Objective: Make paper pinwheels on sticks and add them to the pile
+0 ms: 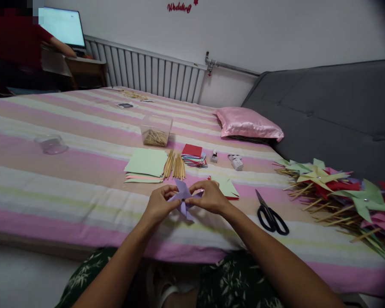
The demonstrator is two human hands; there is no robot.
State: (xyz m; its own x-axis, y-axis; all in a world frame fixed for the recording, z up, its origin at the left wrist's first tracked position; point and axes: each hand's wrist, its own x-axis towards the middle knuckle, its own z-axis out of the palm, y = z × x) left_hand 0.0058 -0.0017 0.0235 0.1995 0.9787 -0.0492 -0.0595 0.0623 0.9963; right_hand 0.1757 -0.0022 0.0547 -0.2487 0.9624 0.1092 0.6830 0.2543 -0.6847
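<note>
Between my two hands, just above the striped bed cover, is a purple paper pinwheel (183, 186) with folded blades. My left hand (160, 203) pinches its left side, the thumb near the centre. From the other side my right hand (209, 196) grips it, thumb and fingers also close to the middle. Beyond the hands lie a stack of pale green paper squares (146, 162) and a row of wooden sticks (175, 165). Partly behind my right hand are more green and red sheets (228, 188). Black-handled scissors (271, 216) rest to the right.
Finished pinwheels (327, 179) are heaped at the right. A clear box of sticks (156, 130), a red-topped paper stack (192, 153), a small bottle (214, 156) and a pink pillow (247, 123) lie farther back. A person in red (16, 42) sits by a screen.
</note>
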